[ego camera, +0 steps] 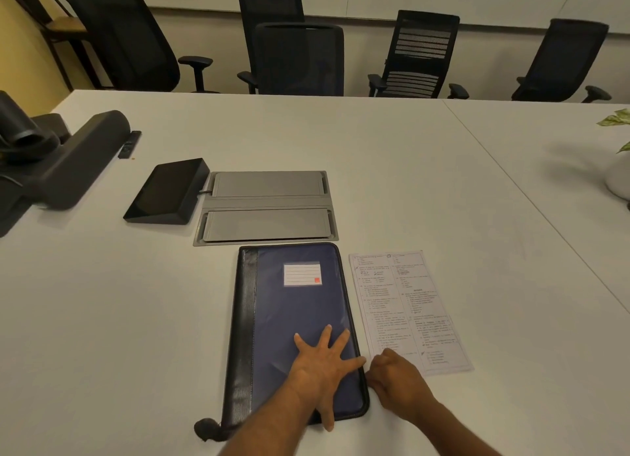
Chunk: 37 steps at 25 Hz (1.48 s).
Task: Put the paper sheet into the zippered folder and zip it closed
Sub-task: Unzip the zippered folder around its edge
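You pressed your left hand (322,367) flat, fingers spread, on the zippered folder (293,322), likely steadying it. Your right hand (392,379) curled at its edge, probably on the zipper; that grip I couldn't confirm. The paper sheet (405,305) lay beside it.

Zippered folder (293,322) flat on the table (409,169), close to its near edge, about midway along. Paper sheet (405,305) just beside the folder's right edge. Left hand (322,367) spread on the folder's near right part; right hand (397,380) at the folder's right edge, over the sheet's near left corner. Cable hatch (267,207) just behind the folder. Tablet stand (168,191) left of the hatch. Speaker bar (78,159) toward the left edge. Plant pot (618,179) at the right edge. Chairs (300,58) behind the far edge.
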Each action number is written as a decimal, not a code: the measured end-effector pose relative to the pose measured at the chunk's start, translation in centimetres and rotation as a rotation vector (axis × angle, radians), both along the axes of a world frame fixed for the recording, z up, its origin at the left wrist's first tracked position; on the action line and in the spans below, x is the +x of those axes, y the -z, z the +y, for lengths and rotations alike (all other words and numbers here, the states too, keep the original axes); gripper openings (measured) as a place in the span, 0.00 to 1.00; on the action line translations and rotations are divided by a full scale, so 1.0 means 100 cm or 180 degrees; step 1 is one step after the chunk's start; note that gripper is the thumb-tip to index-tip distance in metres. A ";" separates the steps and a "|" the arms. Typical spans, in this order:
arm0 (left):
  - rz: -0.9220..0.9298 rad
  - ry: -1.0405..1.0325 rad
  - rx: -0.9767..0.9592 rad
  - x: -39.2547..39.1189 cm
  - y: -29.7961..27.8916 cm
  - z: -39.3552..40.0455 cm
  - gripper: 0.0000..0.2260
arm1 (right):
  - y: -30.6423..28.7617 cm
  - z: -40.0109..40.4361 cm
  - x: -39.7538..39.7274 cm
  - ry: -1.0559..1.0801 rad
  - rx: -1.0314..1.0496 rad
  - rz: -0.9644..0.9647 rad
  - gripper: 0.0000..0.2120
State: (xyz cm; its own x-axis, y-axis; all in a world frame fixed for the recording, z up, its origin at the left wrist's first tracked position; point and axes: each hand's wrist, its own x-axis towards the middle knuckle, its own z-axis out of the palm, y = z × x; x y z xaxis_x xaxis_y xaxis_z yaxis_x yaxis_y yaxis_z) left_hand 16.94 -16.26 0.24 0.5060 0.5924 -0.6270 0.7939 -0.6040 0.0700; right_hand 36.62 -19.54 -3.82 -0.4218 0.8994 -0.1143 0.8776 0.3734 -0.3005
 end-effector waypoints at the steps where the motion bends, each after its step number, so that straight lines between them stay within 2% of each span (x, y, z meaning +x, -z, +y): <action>1: -0.0009 -0.0007 0.0010 0.000 0.000 -0.001 0.56 | 0.001 -0.004 0.001 0.0016 -0.0011 -0.0017 0.15; 6: -0.0111 -0.0051 0.0097 -0.004 0.001 -0.006 0.54 | 0.003 -0.028 0.004 -0.0058 -0.0075 -0.0074 0.12; 10: -0.0149 -0.0011 0.0161 -0.005 0.001 -0.010 0.51 | -0.001 -0.048 0.002 -0.0119 0.0116 -0.0028 0.02; 16: -0.0357 -0.0029 0.0274 -0.012 0.009 -0.022 0.43 | 0.007 -0.077 -0.023 0.0158 0.0153 0.0267 0.10; 23: -0.0749 -0.0116 0.0421 -0.029 0.018 -0.042 0.38 | 0.003 -0.085 -0.033 0.0738 0.0001 0.0232 0.11; 26: -0.0815 -0.0174 0.0553 -0.060 0.024 -0.049 0.39 | 0.008 -0.089 -0.033 0.1103 -0.0223 0.0510 0.08; 29: -0.0886 -0.0525 0.0842 -0.105 0.032 -0.059 0.40 | 0.012 -0.092 -0.036 0.1298 -0.0302 0.0617 0.08; 33: -0.0966 -0.1212 0.1086 -0.160 0.040 -0.082 0.46 | 0.013 -0.095 -0.043 0.1520 -0.0267 0.0759 0.07; 37: -0.1103 -0.2002 0.0895 -0.186 0.043 -0.103 0.49 | 0.010 -0.097 -0.051 0.1647 -0.0288 0.0746 0.04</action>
